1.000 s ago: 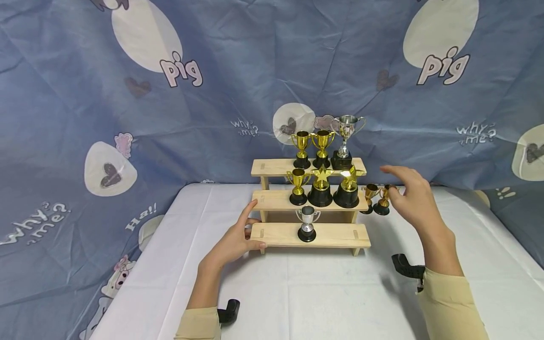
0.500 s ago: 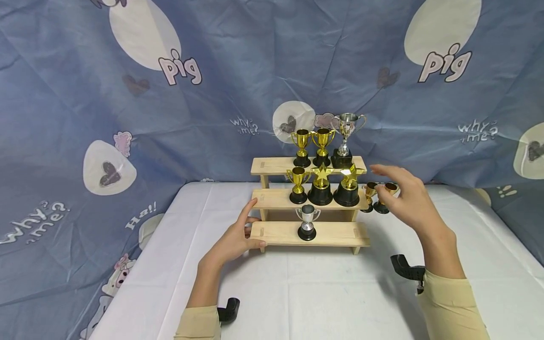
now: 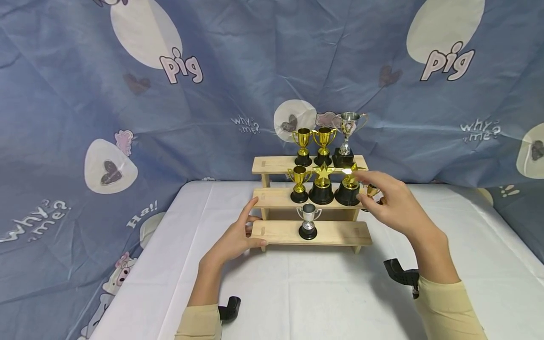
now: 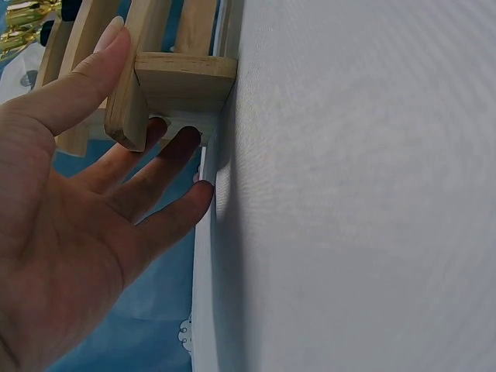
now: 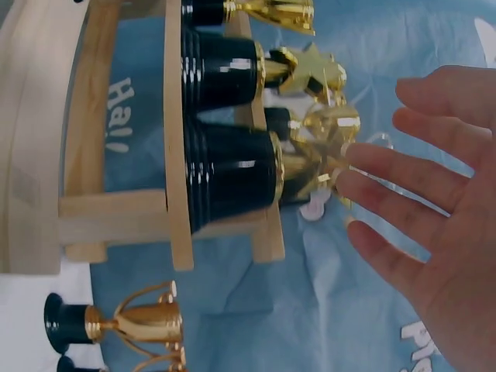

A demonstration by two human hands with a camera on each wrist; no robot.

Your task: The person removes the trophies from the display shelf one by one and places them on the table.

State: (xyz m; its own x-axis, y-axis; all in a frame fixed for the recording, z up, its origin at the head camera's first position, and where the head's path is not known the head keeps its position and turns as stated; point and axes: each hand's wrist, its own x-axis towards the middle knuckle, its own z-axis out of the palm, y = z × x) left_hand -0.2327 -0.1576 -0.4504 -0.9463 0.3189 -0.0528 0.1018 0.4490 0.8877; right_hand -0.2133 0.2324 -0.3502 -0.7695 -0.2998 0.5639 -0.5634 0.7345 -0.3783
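A three-tier wooden display stand (image 3: 280, 232) holds small trophies. My left hand (image 3: 233, 238) holds its left end: the thumb lies over the lowest plank (image 4: 128, 116), the other fingers reach behind it. My right hand (image 3: 393, 200) is beside the right gold star trophy (image 3: 348, 192) on the middle tier, fingers spread; contact cannot be told. Left of that stand another gold star trophy (image 3: 321, 191) and a gold cup trophy (image 3: 299, 184). Two gold cups (image 3: 303, 144) and a larger silver cup (image 3: 348, 134) top the stand. A small silver cup (image 3: 308, 222) occupies the lowest tier.
Bronze-gold cup trophies (image 5: 147, 322) stand on the white-covered table (image 3: 318, 293) right of the stand, partly hidden by my right hand in the head view. A blue printed cloth (image 3: 238, 85) hangs behind.
My right hand has moved left, from above the bronze-gold cups to the right star trophy. My left hand stays at the stand's left end, and the trophies stay in place.
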